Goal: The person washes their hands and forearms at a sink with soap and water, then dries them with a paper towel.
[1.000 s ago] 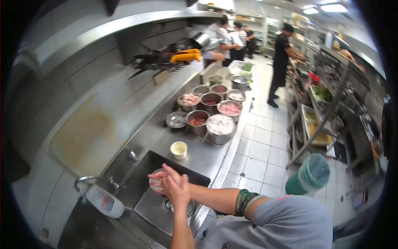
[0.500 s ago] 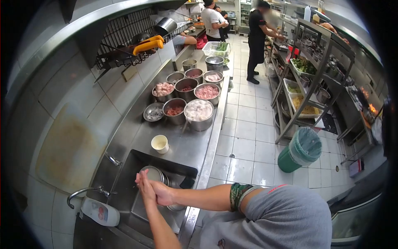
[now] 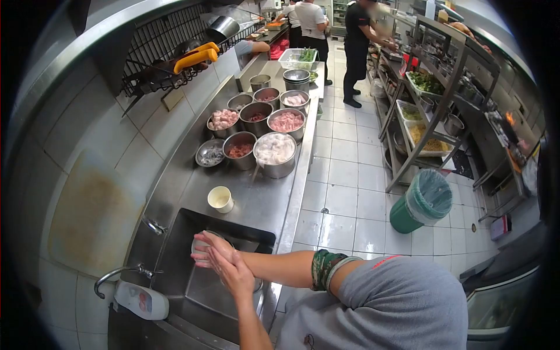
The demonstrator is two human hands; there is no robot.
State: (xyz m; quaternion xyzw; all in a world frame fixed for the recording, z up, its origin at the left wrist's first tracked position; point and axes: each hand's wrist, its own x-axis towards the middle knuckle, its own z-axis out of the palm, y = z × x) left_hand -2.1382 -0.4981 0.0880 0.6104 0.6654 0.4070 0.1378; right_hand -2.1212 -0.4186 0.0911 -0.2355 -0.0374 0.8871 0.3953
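Over the steel sink (image 3: 186,224), my right hand (image 3: 214,248) and my left hand (image 3: 236,277) are pressed against each other. Fingers are stretched out on both, the left hand lying across the right palm and wrist. No object shows in either hand. Beneath them, round metal dishes in the sink are mostly hidden. A curved tap (image 3: 114,271) and a white plastic jug (image 3: 142,300) stand at the sink's wall side. On the counter just beyond the basin is a pale yellow tub (image 3: 220,199).
Several steel pots of cut meat, among them a pot of white pieces (image 3: 275,153), crowd the counter (image 3: 192,186). A lined green bin (image 3: 421,201) stands on the tiled floor. Shelving (image 3: 431,125) holds food trays. Co-workers, including a person in black (image 3: 356,52), are farther back.
My hands have slid over each other: the right hand's fingers now spread farther out, with the left hand nearer its wrist. The view has shifted slightly.
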